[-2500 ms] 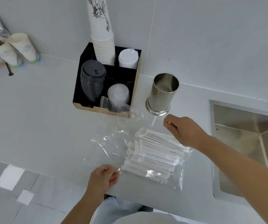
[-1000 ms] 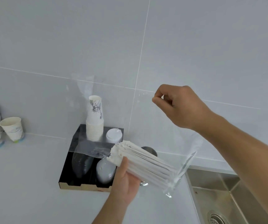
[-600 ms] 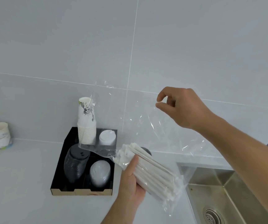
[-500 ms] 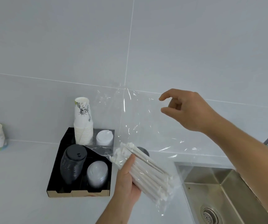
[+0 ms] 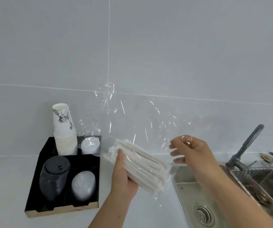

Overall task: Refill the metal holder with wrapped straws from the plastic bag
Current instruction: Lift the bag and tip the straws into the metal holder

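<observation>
A bundle of white paper-wrapped straws [image 5: 146,166] lies slanted inside a clear plastic bag [image 5: 132,116], held up above the counter. My left hand [image 5: 122,180] grips the bundle through the film from below, thumb on top near the straws' left ends. The bag's loose empty part stands up crumpled in front of the wall. My right hand [image 5: 193,153] hovers at the straws' right end, fingers spread; film lies over its fingertips. The metal holder is hidden behind the bundle and my left hand.
A black organizer tray [image 5: 38,162] on the white counter holds stacked paper cups [image 5: 63,129], black lids [image 5: 55,175] and clear lids [image 5: 83,185]. A steel sink [image 5: 190,190] with a drain and a dark faucet [image 5: 247,145] lie to the right.
Both hands lifted the bag off the counter. My right hand then let go of the bag's top edge and dropped down to the straws' right end; the bag's empty part has slumped.
</observation>
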`<state>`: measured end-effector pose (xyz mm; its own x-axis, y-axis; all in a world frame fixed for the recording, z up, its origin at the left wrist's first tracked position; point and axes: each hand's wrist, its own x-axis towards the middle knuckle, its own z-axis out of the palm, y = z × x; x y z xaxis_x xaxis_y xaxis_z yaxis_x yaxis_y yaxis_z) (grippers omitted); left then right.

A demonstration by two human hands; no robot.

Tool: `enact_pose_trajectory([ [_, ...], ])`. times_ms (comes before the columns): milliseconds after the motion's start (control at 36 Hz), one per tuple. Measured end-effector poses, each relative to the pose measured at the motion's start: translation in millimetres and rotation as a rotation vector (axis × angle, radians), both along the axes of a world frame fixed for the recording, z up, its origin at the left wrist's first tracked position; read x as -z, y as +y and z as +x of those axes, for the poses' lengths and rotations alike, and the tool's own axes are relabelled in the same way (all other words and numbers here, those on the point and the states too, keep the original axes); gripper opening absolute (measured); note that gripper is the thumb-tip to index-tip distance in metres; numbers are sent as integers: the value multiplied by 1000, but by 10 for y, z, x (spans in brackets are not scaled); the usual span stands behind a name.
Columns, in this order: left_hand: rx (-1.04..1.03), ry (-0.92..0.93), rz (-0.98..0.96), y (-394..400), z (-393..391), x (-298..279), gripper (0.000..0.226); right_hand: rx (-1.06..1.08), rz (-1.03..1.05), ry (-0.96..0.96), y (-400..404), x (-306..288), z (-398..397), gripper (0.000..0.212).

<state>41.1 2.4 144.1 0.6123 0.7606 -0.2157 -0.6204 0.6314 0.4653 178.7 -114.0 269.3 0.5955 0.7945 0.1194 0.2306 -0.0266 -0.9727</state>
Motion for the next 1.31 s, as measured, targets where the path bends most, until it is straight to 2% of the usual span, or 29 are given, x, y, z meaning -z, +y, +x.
enact_pose_trajectory([
  [56, -17, -22, -39, -11, 74, 6, 73, 64, 66, -57, -27, 31, -2, 19],
  [194, -120, -91, -139, 65, 96, 19, 66, 74, 178, -130, -88, -19, 35, 25],
  [306, -229, -31, -262, 170, 80, 57, 26, 69, 197, -185, -96, -59, 42, 27],
  [417, -237, -11, -274, 248, 71, 183, 9, 81, 209, -241, -119, -76, 27, 27],
  [528, -233, 4, -245, 325, 57, 295, 17, 92, 208, -255, -139, -78, 35, 27],
  [694, -250, -76, -220, 448, 48, 403, 37, 145, 218, -211, -219, -119, 84, 30],
  [806, -271, -137, -249, 491, 59, 423, 42, 152, 227, -196, -228, -159, 97, 30],
  [1000, -300, -149, -314, 479, 191, 414, 33, 144, 237, -235, -183, -259, 104, 28],
  [1306, -109, -240, -393, -11, 568, 291, 58, 130, 239, -366, -117, -426, 73, 22],
])
